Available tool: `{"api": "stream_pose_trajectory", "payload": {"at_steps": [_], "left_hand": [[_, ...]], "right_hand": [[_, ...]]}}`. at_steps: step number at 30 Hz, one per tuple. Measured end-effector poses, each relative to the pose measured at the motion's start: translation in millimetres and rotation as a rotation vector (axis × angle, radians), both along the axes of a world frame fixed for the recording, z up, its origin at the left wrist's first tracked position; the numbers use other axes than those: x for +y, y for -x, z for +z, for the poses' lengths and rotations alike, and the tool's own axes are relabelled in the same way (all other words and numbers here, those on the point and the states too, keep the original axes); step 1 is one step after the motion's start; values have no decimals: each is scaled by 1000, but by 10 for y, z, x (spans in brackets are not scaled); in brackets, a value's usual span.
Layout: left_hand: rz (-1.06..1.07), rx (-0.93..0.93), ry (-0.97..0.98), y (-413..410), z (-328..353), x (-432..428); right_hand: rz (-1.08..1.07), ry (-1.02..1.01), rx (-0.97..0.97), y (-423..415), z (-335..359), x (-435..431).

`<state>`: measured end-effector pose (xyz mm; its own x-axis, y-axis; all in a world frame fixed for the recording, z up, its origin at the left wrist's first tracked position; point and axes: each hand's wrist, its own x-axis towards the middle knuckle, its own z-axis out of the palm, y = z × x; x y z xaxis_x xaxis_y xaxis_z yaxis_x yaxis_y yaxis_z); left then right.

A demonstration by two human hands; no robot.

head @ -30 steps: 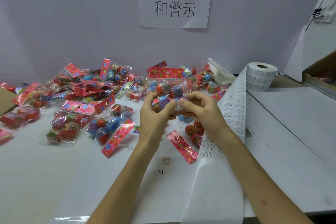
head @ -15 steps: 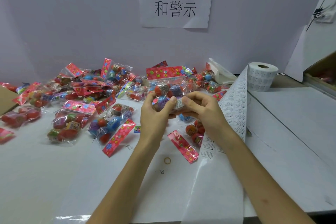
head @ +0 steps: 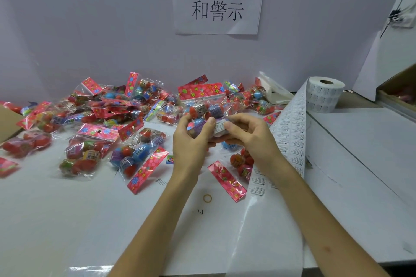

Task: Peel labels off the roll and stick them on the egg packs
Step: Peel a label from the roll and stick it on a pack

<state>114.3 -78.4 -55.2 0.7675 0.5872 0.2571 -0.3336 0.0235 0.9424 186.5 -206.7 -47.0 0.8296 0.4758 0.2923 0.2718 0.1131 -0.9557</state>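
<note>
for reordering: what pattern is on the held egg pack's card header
Red card header with coloured flowers; head view.

A white paper sign (head: 218,0) printed with Chinese characters hangs on the pale wall (head: 90,29). A tan rubber band (head: 207,198) lies on the white table (head: 67,220). A cardboard box (head: 398,90) sits far right.

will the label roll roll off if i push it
The label roll stands on its flat end, so a push would probably slide it, not roll it. Its trailing strip looks floppy and would likely drag along.
</note>
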Motion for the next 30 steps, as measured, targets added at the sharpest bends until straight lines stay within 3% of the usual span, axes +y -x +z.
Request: {"api": "stream_pose_trajectory", "payload": {"at_steps": [10,17,23,30], "left_hand": [[10,10,57,18,30,-11],[1,24,56,8,10,5],[9,72,72,-3,10,17],[-102,42,-60,21,-12,-12]], "right_hand": [[21,13,49,-5,-9,20],[-32,59,-61,0,-23,14],[-15,66,-47,-13,-29,8],[-60,14,66,-68,-8,-25]]}}
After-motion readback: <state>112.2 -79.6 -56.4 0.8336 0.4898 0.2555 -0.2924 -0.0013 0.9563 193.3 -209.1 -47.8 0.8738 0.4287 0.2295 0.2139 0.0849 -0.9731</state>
